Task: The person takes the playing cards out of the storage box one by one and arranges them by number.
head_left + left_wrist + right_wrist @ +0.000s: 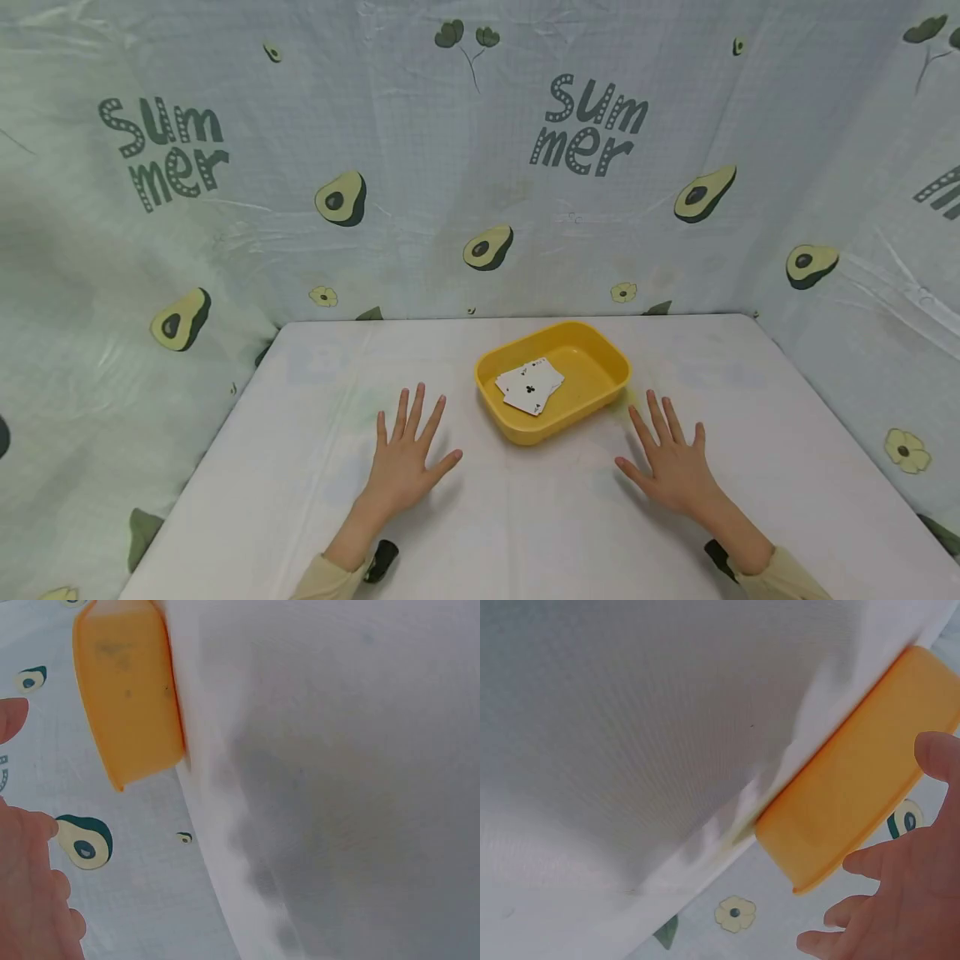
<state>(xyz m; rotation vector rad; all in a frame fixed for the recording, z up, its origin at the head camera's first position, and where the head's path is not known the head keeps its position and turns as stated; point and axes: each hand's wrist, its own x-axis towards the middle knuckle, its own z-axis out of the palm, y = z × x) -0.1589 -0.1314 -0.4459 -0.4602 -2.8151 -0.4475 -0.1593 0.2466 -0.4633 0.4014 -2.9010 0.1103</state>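
Two bare hands lie flat, palms down, fingers straight and spread. The left hand (405,467) angles slightly rightward, thumb splayed out to the right; the right hand (672,468) angles leftward, thumb pointing left. Both forearms reach in from the lower edge, pale sleeves at the wrists. Neither hand holds anything.

Two bare hands, the left hand (405,462) and the right hand (671,467), lie flat with fingers spread on one white-covered table (525,533). One shallow yellow plastic tray (592,379) stands between them, holding a small pile of white playing cards (529,387), roughly three, exact number unclear.
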